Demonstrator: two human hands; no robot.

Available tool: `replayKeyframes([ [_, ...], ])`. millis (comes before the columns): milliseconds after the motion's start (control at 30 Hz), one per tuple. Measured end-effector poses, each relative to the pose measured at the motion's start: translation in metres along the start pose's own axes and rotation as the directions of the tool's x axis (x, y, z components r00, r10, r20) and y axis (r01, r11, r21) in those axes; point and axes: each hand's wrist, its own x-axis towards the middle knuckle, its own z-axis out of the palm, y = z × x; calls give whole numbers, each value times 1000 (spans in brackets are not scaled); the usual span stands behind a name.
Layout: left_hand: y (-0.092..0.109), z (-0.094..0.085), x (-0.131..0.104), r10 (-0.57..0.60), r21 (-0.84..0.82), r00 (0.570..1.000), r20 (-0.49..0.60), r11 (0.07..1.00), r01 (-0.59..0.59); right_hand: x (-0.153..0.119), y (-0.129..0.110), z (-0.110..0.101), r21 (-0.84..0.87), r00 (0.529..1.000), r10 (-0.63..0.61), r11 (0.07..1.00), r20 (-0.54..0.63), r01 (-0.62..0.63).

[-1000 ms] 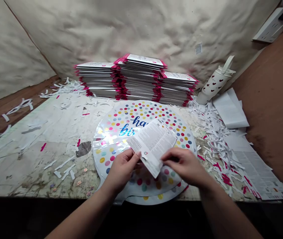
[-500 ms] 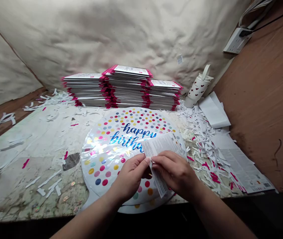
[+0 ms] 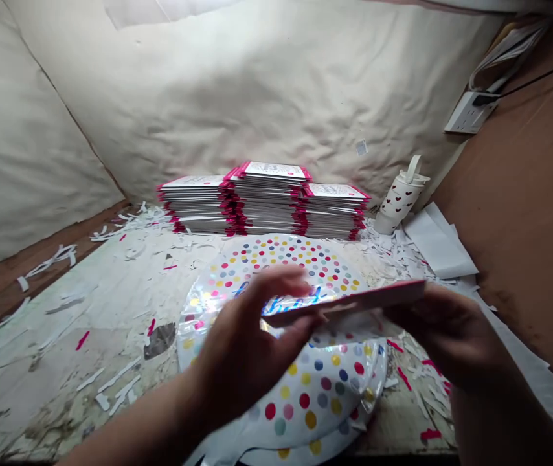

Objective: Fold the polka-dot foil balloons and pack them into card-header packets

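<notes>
A thin printed card (image 3: pixel 373 299), seen nearly edge-on with a reddish edge, is held up between my two hands above the foil balloons. My left hand (image 3: pixel 252 343) has its thumb against the card's left end, its fingers curved above. My right hand (image 3: pixel 456 333) grips the right end, its fingertips partly hidden behind the card. Both hands are blurred by motion. Beneath them lies a flat round "happy birthday" foil balloon (image 3: pixel 305 388) with coloured dots, on top of at least one more. The hands and card cover part of its blue lettering.
Three stacks of pink-edged packets (image 3: pixel 271 204) stand at the back. A white tumbler with hearts (image 3: pixel 400 197) is to their right, beside white paper sheets (image 3: pixel 441 243). Paper scraps (image 3: pixel 118 385) litter the worktable (image 3: pixel 125 291). A power strip (image 3: pixel 471 113) hangs at the upper right.
The card has turned from showing its printed grey face to nearly edge-on, and it is raised. My hands have moved apart, the right one further right. The camera view has tilted upward and shifted left.
</notes>
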Motion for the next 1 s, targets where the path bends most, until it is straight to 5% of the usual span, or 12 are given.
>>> replayKeyframes([
  [67, -8, -4, 4, 44, -72, 994, -102, 996, -52, 9, 5, 10, 190, 982, 28, 982, -186, 8],
  [133, -16, -7, 8, 102, -25, 994, 29, 995, -101, 18, 15, 14, 263, 956, 43, 964, -290, 36],
  [233, -21, -18, 33, 278, 320, 960, -13, 911, -260, 27, 36, 6, 276, 948, 64, 961, -312, 26],
  [333, -30, -41, 100, 408, 699, 892, -193, 695, -167, 23, 59, -9, 266, 918, 143, 963, -371, -42],
  [467, -79, -64, 213, 303, 832, 953, 15, 525, -180, 1, 84, -20, 222, 875, 333, 938, -352, -268],
  [567, -121, -63, 264, 114, 881, 985, 131, 442, -169, -15, 97, -23, 198, 829, 439, 898, -346, -392],
  [800, -151, -44, 276, 97, 873, 986, 136, 459, -166, -43, 119, -28, 108, 789, 531, 844, -310, -526],
  [1000, -167, -60, 274, -14, 867, 996, 86, 494, -69, -52, 100, -10, -177, 878, 452, 862, -158, -475],
])
